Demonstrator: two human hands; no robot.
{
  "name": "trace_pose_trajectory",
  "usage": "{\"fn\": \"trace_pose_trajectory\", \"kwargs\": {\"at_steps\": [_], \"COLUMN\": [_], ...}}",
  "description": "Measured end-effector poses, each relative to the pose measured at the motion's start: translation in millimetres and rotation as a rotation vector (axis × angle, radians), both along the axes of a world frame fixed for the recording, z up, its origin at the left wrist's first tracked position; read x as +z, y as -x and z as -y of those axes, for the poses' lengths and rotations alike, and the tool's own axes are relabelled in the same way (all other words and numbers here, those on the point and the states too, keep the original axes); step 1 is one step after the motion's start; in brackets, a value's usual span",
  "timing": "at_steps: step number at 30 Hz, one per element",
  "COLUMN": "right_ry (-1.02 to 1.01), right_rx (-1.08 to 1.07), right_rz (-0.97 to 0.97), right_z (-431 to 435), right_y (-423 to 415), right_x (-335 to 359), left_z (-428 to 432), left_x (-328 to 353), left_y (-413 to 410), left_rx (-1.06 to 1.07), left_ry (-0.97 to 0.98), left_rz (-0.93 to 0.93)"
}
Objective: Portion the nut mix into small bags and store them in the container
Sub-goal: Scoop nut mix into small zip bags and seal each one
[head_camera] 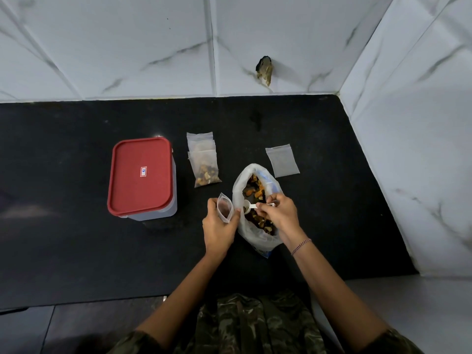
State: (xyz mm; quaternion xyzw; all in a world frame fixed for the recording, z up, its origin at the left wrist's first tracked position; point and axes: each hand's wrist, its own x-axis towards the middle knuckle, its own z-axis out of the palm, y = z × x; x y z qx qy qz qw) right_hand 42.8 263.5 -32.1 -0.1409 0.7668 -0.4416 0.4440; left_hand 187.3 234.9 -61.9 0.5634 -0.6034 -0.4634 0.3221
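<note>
Scooping was in hand: left hand (pixel 218 229) gripped a small bag (pixel 225 209); right hand (pixel 281 213), at three o'clock, pinched a spoon (pixel 251 206) in the nut mix (pixel 252 187). Next probably needed a steady tip.

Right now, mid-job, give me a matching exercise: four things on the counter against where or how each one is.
1 container
2 white spoon
3 rightmost small bag
4 nearest small bag

A lies flat, empty
B red lid on
C held open by the left hand
D pinched by the right hand

Pairs: 1-B, 2-D, 3-A, 4-C
</note>
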Motion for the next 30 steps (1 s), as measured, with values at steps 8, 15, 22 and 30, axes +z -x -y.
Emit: {"fn": "trace_pose_trajectory", "kwargs": {"at_steps": [8,15,22,30], "right_ry": [0.126,0.078,0.118,0.194], "right_rx": [0.182,-0.150,-0.291,-0.369], "right_rz": [-0.498,0.118,0.204,0.260], "right_z": [1.1,0.7,-10.1,-18.6], "right_y": [-17.6,-2.5,-0.8,9.4], "right_x": [-1.2,-4.6,0.4,10.4], "left_z": [0.6,0.8,-2.1,-4.9], "left_x": [-5.3,-4.7,-5.6,-8.2], "left_y": [0.6,-0.5,-2.9,-8.0], "left_rx": [0.027,0.032,-0.002,-0.009], "left_ry": [-0.009,-0.016,0.022,0.058], "left_rz": [-0.037,-0.061,-0.048,-0.031]}}
